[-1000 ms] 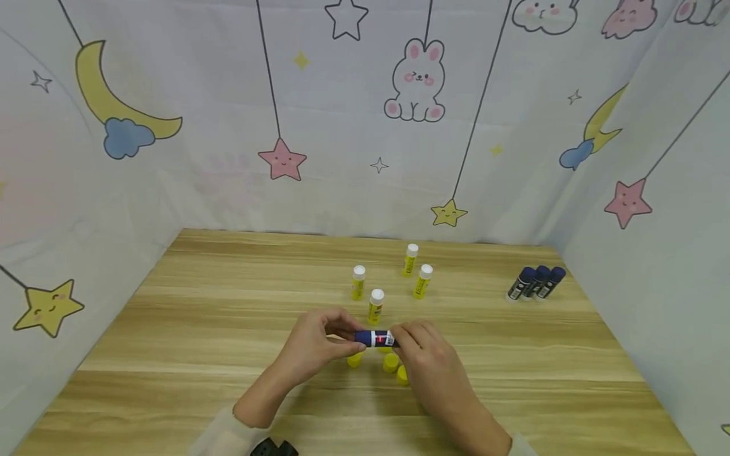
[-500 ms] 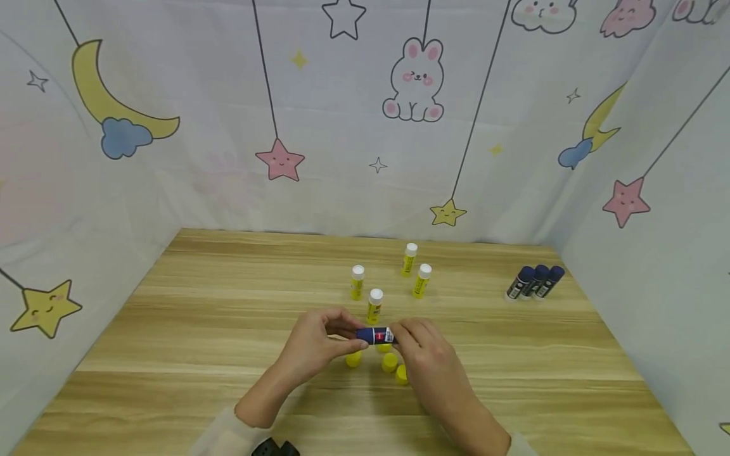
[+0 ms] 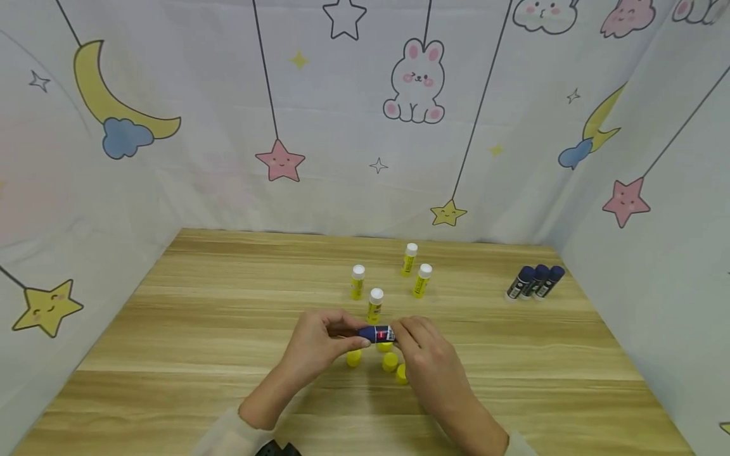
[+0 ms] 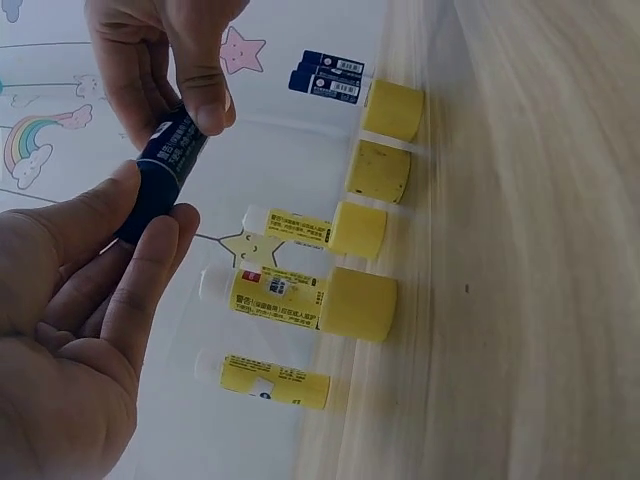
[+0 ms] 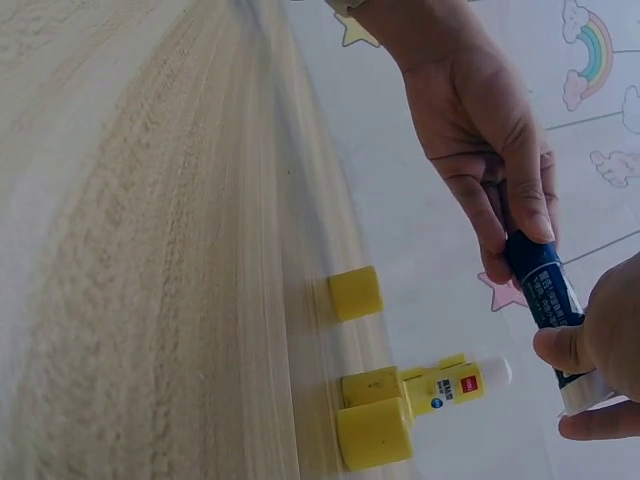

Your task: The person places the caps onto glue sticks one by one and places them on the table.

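Note:
Both hands hold a navy glue stick [image 3: 381,334] sideways above the table. My left hand [image 3: 319,342] pinches its navy cap end between thumb and fingers. The cap meets the barrel at a thin pale line. My right hand [image 3: 430,361] grips the other end, and its white base [image 5: 585,392] shows past the fingers in the right wrist view. Under the hands stand several yellow caps, among them a left one [image 3: 353,358] and a middle one [image 3: 390,362]; the right hand partly covers another cap [image 3: 402,374].
Several yellow glue sticks with white tops stand beyond the hands, the nearest glue stick [image 3: 374,307] just behind the held one. Three navy glue sticks [image 3: 520,284] stand together at the table's far right. A printed cloth [image 3: 342,190] hangs round the wooden table [image 3: 199,304].
A wide white band between cap and barrel has narrowed to a thin line as the two parts came together. The hands and glue stick have risen very slightly.

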Available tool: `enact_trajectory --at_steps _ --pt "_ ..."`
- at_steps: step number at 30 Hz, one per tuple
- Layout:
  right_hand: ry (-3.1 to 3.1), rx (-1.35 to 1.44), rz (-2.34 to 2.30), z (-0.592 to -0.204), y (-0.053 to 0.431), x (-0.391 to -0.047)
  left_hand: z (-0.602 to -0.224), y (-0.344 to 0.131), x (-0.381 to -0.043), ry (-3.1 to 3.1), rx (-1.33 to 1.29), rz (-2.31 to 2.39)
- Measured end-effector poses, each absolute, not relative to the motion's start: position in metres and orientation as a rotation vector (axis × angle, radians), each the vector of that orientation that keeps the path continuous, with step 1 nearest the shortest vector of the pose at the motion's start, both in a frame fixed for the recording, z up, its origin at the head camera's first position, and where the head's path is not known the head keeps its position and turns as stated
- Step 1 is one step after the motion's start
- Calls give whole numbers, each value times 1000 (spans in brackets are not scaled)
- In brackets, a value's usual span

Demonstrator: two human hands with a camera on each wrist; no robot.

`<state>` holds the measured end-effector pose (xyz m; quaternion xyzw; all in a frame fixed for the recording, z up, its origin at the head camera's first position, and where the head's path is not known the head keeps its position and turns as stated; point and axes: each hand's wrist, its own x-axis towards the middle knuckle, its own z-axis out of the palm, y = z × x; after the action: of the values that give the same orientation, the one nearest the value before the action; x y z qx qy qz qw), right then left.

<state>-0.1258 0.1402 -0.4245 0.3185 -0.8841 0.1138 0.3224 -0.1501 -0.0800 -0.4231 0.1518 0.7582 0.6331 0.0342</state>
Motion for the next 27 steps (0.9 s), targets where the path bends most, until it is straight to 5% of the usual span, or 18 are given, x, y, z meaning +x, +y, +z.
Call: enact_trajectory --at_steps 27 --pt "-2305 783 242 -425 139 -127 -427 -71 -153 2351 492 1948"
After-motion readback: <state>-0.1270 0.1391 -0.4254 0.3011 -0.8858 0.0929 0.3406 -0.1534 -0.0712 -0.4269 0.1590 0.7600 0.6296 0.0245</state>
